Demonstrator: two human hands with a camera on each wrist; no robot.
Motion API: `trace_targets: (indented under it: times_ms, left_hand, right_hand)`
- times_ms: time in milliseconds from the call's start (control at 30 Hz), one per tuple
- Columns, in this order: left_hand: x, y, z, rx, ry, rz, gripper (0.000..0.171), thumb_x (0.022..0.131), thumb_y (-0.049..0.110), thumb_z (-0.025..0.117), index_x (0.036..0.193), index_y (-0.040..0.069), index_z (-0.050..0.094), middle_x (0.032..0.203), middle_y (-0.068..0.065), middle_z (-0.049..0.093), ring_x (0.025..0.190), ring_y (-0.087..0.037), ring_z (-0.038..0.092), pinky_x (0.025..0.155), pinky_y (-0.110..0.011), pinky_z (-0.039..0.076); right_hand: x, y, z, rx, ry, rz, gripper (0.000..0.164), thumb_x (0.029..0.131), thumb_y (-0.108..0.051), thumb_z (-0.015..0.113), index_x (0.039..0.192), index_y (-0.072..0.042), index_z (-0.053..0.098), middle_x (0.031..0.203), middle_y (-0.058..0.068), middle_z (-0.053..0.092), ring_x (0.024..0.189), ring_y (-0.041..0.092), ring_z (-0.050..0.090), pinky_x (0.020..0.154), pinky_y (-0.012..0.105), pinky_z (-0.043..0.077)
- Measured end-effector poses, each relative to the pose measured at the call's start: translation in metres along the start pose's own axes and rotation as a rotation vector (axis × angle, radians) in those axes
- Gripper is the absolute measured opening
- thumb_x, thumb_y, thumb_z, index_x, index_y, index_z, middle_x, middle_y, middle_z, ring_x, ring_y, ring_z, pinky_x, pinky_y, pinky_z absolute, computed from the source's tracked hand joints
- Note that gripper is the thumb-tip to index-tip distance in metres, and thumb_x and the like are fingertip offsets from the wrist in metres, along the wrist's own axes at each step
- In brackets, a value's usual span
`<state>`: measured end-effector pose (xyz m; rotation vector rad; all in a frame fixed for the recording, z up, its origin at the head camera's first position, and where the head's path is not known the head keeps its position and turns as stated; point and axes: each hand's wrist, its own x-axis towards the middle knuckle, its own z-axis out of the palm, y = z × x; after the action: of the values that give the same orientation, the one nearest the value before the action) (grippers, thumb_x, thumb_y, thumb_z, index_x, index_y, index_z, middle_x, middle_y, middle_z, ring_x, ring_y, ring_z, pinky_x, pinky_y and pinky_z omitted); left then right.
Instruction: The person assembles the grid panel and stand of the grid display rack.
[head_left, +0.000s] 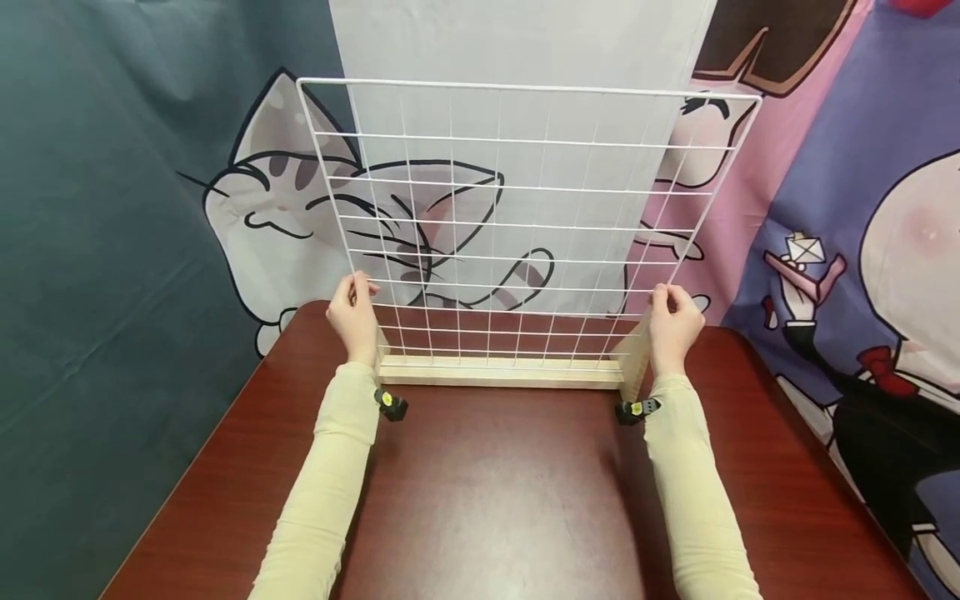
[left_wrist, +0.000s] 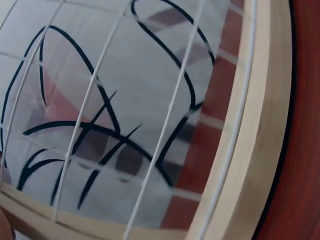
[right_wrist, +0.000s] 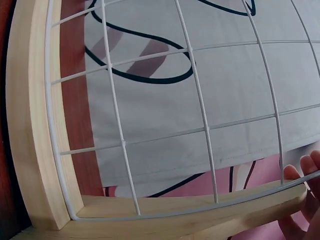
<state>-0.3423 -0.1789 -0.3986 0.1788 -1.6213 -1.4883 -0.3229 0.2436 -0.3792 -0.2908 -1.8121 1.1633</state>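
A white wire grid panel (head_left: 498,85) stands up from a pale wooden stand (head_left: 498,375), within its side pieces, in the head view. My left hand (head_left: 354,321) pinches the panel's left side wire, just above the stand's left side. On the other side, my right hand (head_left: 673,325) pinches the right side wire near the top of the right wooden piece. The right wrist view has fingers (right_wrist: 310,165) at the panel's edge wire, beside the rounded wooden end (right_wrist: 295,197). In the left wrist view, the bottom wire runs along the wooden bar (left_wrist: 270,100); only a sliver of hand shows.
The stand rests on a dark red-brown table (head_left: 487,483). Behind it hangs a cloth with cartoon cats (head_left: 292,242) and a pale panel. More printed cloth (head_left: 907,467) hangs along the right side. Small black wrist cameras (head_left: 392,406) sit on both sleeves.
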Motion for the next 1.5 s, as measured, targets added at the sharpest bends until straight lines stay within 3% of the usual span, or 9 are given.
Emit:
trace_targets:
  times_ms: [67, 133, 300, 433, 700, 933, 1267, 1500]
  left_hand:
    - [-0.004, -0.003, 0.003, -0.079, 0.006, -0.013, 0.03, 0.099, 0.024, 0.055, 0.09, -0.001, 0.068, 0.069, 0.014, 0.062, 0.071, 0.004, 0.059, 0.071, -0.013, 0.044]
    - [-0.008, -0.001, 0.004, -0.141, 0.0, -0.018, 0.031, 0.1, 0.022, 0.053, 0.092, -0.005, 0.067, 0.072, 0.006, 0.062, 0.074, -0.001, 0.059, 0.075, -0.015, 0.045]
    - [-0.016, 0.011, 0.0, -0.202, 0.007, -0.007, 0.03, 0.1, 0.013, 0.052, 0.09, -0.013, 0.063, 0.074, -0.005, 0.062, 0.074, -0.006, 0.058, 0.075, -0.016, 0.045]
    - [-0.019, 0.021, -0.001, -0.25, 0.019, 0.0, 0.027, 0.098, 0.006, 0.053, 0.092, -0.02, 0.059, 0.07, -0.002, 0.061, 0.071, -0.006, 0.059, 0.073, -0.017, 0.046]
    - [-0.016, 0.017, 0.005, -0.334, 0.052, -0.02, 0.028, 0.097, 0.007, 0.056, 0.092, -0.021, 0.059, 0.065, 0.007, 0.06, 0.067, -0.005, 0.058, 0.071, -0.018, 0.046]
    - [-0.017, 0.013, 0.007, -0.352, 0.102, -0.015, 0.026, 0.095, 0.003, 0.057, 0.092, -0.022, 0.059, 0.062, 0.008, 0.059, 0.065, -0.003, 0.057, 0.067, -0.017, 0.043]
    - [-0.014, 0.009, 0.01, -0.36, 0.05, -0.023, 0.03, 0.096, 0.011, 0.058, 0.094, -0.019, 0.06, 0.065, 0.004, 0.061, 0.068, -0.006, 0.058, 0.07, -0.023, 0.045]
    - [-0.01, 0.008, 0.009, -0.365, 0.039, -0.009, 0.03, 0.097, 0.009, 0.056, 0.095, -0.021, 0.058, 0.065, 0.003, 0.06, 0.068, -0.007, 0.058, 0.071, -0.019, 0.045]
  right_hand:
    - [-0.001, 0.0, -0.001, -0.006, -0.006, 0.025, 0.023, 0.089, -0.02, 0.059, 0.081, -0.002, 0.072, 0.058, -0.041, 0.044, 0.06, -0.016, 0.042, 0.062, 0.009, 0.03]
    - [-0.002, 0.001, -0.003, -0.016, -0.01, 0.052, 0.024, 0.09, -0.022, 0.059, 0.082, -0.003, 0.072, 0.057, -0.041, 0.044, 0.06, -0.016, 0.042, 0.062, 0.011, 0.03]
    - [-0.006, 0.003, -0.005, -0.062, -0.026, 0.119, 0.027, 0.091, -0.028, 0.057, 0.084, -0.007, 0.072, 0.056, -0.04, 0.043, 0.063, -0.014, 0.042, 0.062, 0.016, 0.031]
    - [-0.006, 0.003, -0.006, -0.069, -0.022, 0.134, 0.028, 0.091, -0.03, 0.057, 0.084, -0.008, 0.072, 0.057, -0.039, 0.043, 0.065, -0.015, 0.044, 0.064, 0.016, 0.033]
    - [-0.002, 0.003, -0.005, -0.049, -0.003, 0.129, 0.027, 0.091, -0.03, 0.058, 0.084, -0.008, 0.072, 0.057, -0.039, 0.045, 0.065, -0.015, 0.045, 0.065, 0.015, 0.033]
    - [-0.005, 0.003, -0.006, -0.053, -0.016, 0.143, 0.029, 0.091, -0.032, 0.057, 0.084, -0.008, 0.073, 0.057, -0.039, 0.045, 0.066, -0.014, 0.046, 0.068, 0.015, 0.034]
    - [-0.004, 0.0, -0.008, -0.065, -0.008, 0.153, 0.029, 0.091, -0.031, 0.057, 0.086, -0.008, 0.073, 0.057, -0.039, 0.045, 0.068, -0.014, 0.046, 0.07, 0.018, 0.036]
    - [-0.005, -0.001, -0.006, -0.107, -0.014, 0.163, 0.03, 0.091, -0.035, 0.056, 0.086, -0.011, 0.073, 0.058, -0.041, 0.043, 0.07, -0.014, 0.045, 0.072, 0.025, 0.039]
